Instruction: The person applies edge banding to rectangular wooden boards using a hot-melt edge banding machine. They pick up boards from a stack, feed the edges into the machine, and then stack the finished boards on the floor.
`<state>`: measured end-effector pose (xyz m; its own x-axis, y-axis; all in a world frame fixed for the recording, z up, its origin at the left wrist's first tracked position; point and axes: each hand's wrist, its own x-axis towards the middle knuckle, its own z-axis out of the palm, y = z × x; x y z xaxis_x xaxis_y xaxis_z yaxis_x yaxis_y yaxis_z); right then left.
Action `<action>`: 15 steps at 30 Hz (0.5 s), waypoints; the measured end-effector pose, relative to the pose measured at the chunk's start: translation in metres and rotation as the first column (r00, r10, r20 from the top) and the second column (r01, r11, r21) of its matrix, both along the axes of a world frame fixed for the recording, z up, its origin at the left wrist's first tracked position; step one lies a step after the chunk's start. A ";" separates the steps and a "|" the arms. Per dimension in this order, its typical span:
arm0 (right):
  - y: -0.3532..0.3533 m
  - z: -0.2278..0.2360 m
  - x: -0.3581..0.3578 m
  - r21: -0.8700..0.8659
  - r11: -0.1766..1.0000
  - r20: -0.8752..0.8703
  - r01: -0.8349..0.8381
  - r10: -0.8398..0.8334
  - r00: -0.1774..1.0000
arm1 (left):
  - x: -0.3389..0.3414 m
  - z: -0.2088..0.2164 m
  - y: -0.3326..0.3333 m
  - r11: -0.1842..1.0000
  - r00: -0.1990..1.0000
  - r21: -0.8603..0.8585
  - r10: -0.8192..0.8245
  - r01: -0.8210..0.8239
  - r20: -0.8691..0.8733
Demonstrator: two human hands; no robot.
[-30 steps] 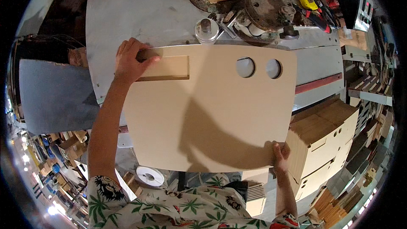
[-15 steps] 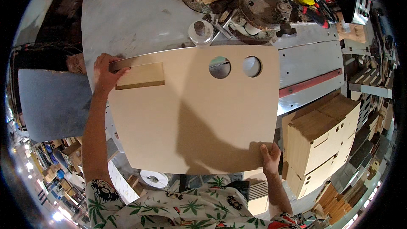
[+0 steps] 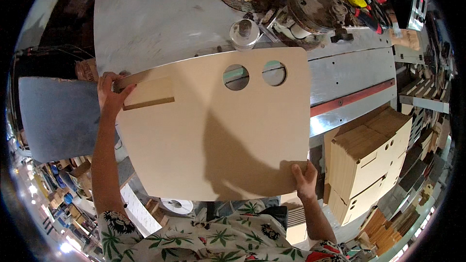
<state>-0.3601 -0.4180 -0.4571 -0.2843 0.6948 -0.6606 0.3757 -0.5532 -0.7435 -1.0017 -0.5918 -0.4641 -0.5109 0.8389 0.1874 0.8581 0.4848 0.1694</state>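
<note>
A large tan wooden panel (image 3: 165, 150) lies across the middle of the view, held in both hands. It has two round holes near its far right corner and a shallow rectangular recess at its far left. My left hand (image 3: 112, 90) grips the far left corner, its thumb on top near the recess. At the near right corner my right hand (image 3: 304, 177) is closed on the edge, thumb on the upper face, fingers hidden below. A shadow falls across the panel. Beneath and beyond it is a grey metal machine table (image 3: 150, 24).
A greasy machine head (image 3: 318, 7) and a clear round container (image 3: 244, 34) stand past the panel's far edge. A red strip (image 3: 352, 98) runs along the table's right. Stacked cut panels (image 3: 371, 162) stand at the right. A grey board (image 3: 60, 119) is at the left.
The panel has shifted left in both hands, with its left end slightly nearer to me. Greenish patches now show through its two holes.
</note>
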 end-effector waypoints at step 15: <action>-0.023 0.002 -0.037 0.031 0.995 -0.007 -0.098 0.098 0.995 | -0.010 -0.001 -0.066 0.989 0.990 0.042 0.142 -0.143 0.020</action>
<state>-0.3971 -0.4406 -0.4551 -0.3571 0.6831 -0.6371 0.4207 -0.4913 -0.7626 -1.0115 -0.6573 -0.4655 -0.6279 0.7488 0.2120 0.7777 0.5938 0.2063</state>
